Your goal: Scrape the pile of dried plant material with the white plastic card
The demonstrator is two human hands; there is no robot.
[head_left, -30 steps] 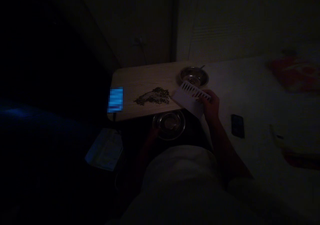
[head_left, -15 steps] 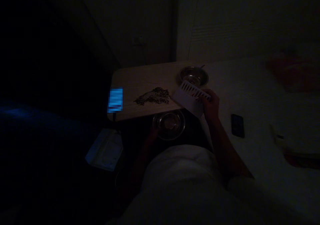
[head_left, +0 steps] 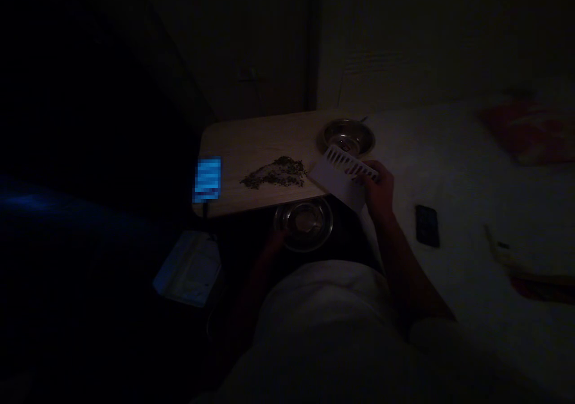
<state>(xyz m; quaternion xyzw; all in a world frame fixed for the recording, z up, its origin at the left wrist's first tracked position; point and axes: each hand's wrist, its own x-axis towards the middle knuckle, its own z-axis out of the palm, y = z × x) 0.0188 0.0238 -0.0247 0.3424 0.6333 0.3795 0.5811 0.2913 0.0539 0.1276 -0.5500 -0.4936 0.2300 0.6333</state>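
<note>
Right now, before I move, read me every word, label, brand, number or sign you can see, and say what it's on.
No text can be read.
Blue screen: too pixelated.
Red item: pale markings, too blurred.
White slotted piece in the right hand: no text visible.

Pixelated blue screen [head_left: 207, 179]: we can read no text.
Dark phone [head_left: 427, 226]: too dim for us to read anything.
Red item [head_left: 525, 131]: pale markings, too blurred for us to make out as letters.
</note>
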